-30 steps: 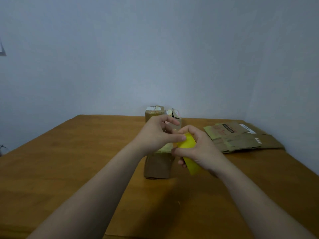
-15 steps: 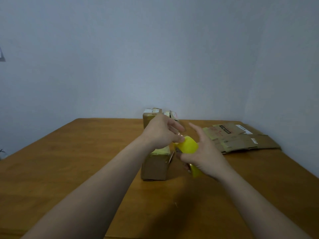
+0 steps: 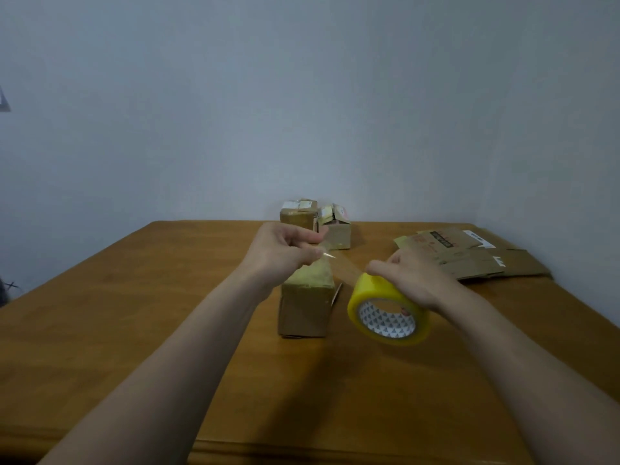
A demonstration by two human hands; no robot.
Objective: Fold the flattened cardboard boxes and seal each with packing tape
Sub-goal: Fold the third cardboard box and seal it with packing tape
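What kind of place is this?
Likely a plain room set up for packing: wooden table against a bare wall, small boxes at its far edge, flattened cardboard on the right.

We have one view: wide-angle head camera, facing forward and slightly down over the wooden table (image 3: 134, 313) toward its far edge and the grey wall (image 3: 302, 95); left hand (image 3: 285, 253) and right hand (image 3: 412, 280) mid-frame, near the lens.

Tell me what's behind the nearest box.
A labelled box and a smaller box at the table's far edge. The left hand, pinching tape, hides the table between.
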